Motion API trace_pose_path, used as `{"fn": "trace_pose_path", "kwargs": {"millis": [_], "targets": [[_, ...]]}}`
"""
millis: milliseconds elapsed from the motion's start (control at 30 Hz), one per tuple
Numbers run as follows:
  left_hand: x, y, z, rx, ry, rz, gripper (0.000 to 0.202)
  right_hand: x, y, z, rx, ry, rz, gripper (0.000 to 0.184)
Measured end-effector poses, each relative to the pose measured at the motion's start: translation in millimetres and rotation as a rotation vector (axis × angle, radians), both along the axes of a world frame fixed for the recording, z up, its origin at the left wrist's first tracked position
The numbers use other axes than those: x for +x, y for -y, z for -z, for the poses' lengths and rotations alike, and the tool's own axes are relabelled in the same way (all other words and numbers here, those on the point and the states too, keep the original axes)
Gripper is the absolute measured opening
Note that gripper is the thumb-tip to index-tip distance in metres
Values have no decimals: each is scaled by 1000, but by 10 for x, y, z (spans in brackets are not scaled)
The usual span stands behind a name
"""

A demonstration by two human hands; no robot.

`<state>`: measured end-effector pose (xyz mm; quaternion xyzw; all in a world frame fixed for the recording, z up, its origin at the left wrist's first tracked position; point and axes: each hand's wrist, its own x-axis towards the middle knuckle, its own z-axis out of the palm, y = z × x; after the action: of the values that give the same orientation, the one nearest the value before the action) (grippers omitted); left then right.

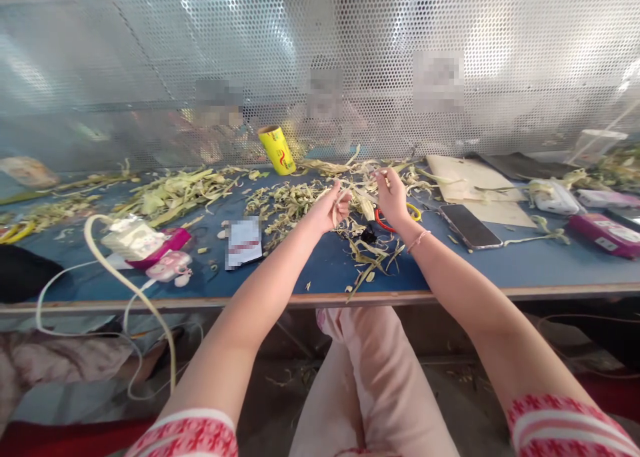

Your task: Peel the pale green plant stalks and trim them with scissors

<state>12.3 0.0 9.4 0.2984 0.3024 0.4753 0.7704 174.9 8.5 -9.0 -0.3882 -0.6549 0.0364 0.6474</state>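
Note:
My left hand is raised a little above the table, its fingers curled closed around a pale dried leaf strip. To its right, my right hand pinches thumb and fingers together at the tips; what lies between them is too small to make out. Beneath and between both hands spreads a loose pile of dried pale-green leaf strips. Close under my right wrist lie red and yellow loops, perhaps scissor handles, partly hidden by the wrist. A small black bunched thing sits beside them.
A yellow cardboard tube stands against the perforated metal screen. Phones lie on either side. Cardboard sheets are at back right. At left, a pale cable hangs over the blue table's edge, near another leaf heap.

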Motion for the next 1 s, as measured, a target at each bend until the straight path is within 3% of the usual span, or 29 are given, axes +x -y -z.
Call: {"fn": "trace_pose_path", "kwargs": {"millis": [67,233,367,467,633,767,900,1000], "targets": [[1,-8,20,-28,15,55,37,0,40,-13,45,76,17,24],[-4,-20,51,-120,-6,-36,30,5,110,-52,161,135,66,23],[17,17,25,-139,-65,160,37,19,139,-76,208,234,43,23],[46,66,-5,-51,-119,136,43,21,153,-82,193,303,8,23],[94,124,11,245,-193,-16,34,-8,160,-80,72,316,-45,26],[112,108,79,449,-283,-163,28,-49,115,-37,-94,162,-80,31],[101,55,147,554,-353,-238,30,-87,70,3,-381,108,-195,47],[100,36,170,581,-375,-225,32,-116,73,5,-404,195,-154,44]]}}
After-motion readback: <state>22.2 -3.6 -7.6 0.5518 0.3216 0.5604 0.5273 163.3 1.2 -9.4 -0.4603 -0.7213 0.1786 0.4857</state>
